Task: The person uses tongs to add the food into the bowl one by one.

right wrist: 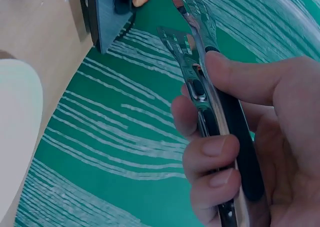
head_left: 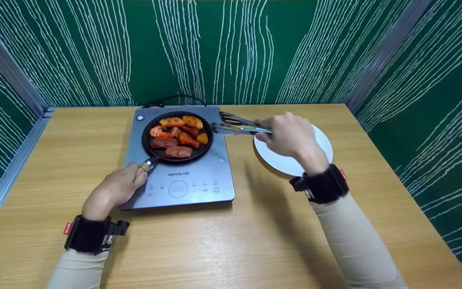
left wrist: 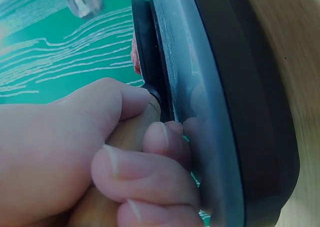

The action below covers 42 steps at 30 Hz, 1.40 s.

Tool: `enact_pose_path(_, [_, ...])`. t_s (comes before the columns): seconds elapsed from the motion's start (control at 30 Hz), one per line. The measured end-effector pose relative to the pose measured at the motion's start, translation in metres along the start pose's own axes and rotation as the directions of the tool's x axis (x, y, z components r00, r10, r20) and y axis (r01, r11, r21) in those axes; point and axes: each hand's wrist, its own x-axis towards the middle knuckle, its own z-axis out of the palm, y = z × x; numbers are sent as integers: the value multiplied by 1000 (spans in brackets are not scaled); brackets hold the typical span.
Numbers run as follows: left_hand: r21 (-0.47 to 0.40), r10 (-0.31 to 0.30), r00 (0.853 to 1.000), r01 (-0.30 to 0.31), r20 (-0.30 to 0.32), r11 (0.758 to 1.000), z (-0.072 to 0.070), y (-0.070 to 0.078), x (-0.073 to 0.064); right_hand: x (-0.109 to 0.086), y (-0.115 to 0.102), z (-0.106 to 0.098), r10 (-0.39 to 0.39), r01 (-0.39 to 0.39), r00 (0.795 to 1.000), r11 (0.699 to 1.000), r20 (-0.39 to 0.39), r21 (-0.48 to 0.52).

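My left hand (head_left: 120,184) grips the wooden handle (left wrist: 130,137) of a black frying pan (head_left: 177,159), which sits on an induction cooker (head_left: 203,176). In the pan lie pieces of meat (head_left: 179,151), a shrimp (head_left: 158,131), a chicken drumstick (head_left: 188,140) and browned yellow pieces (head_left: 172,122). My right hand (head_left: 289,134) holds metal tongs (right wrist: 220,97) with black grips. The tongs' tips hang just right of the pan's rim, slightly apart, with no food seen between them. Under my right hand is a white plate (head_left: 283,162), partly hidden by it.
A black power cord (head_left: 179,96) runs behind the cooker along the table's (head_left: 215,245) back edge. Green panels with white wavy lines (head_left: 231,52) close in the back and both sides.
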Motion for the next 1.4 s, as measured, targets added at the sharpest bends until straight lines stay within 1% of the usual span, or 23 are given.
enact_pose_path(0.2, [-13, -22, 1000, 23, 7, 1000, 0, 3, 1, -19, 33, 13, 31, -25, 999, 990, -35, 137])
enact_pose_path(0.3, [-21, -25, 1000, 25, 9, 999, 0, 3, 1, -29, 51, 24, 71, -57, 995, 980, -67, 193])
enact_pose_path(0.4, [-16, -21, 1000, 21, 6, 1000, 0, 2, 2, -39, 69, 37, 130, -109, 988, 970, -84, 218])
enact_pose_path(0.5, [-7, -13, 1000, 13, 5, 1000, 0, 2, 2, -48, 84, 48, 196, -170, 977, 954, -84, 247])
enact_pose_path(0.7, [0, -19, 1000, 19, 6, 1000, 0, 3, 1, -60, 105, 64, 269, -232, 958, 928, -96, 291])
enact_pose_path(0.87, [-5, -24, 1000, 24, 3, 1000, 1, 3, 1, -63, 120, 73, 308, -278, 950, 912, -57, 302])
enact_pose_path(0.97, [-16, -30, 1000, 31, 7, 999, 1, 3, 0, -63, 128, 78, 327, -311, 945, 900, -4, 306])
enact_pose_path(1.1, [-20, -32, 999, 32, 12, 999, 0, 2, 0, -63, 136, 84, 354, -357, 933, 880, 69, 314])
enact_pose_path(1.3, [-26, -33, 999, 34, 18, 999, 0, 2, 0, -61, 139, 92, 376, -390, 920, 854, 111, 343])
enact_pose_path(1.4, [-25, -31, 999, 32, 19, 999, 0, 2, 1, -59, 137, 95, 375, -394, 919, 850, 123, 348])
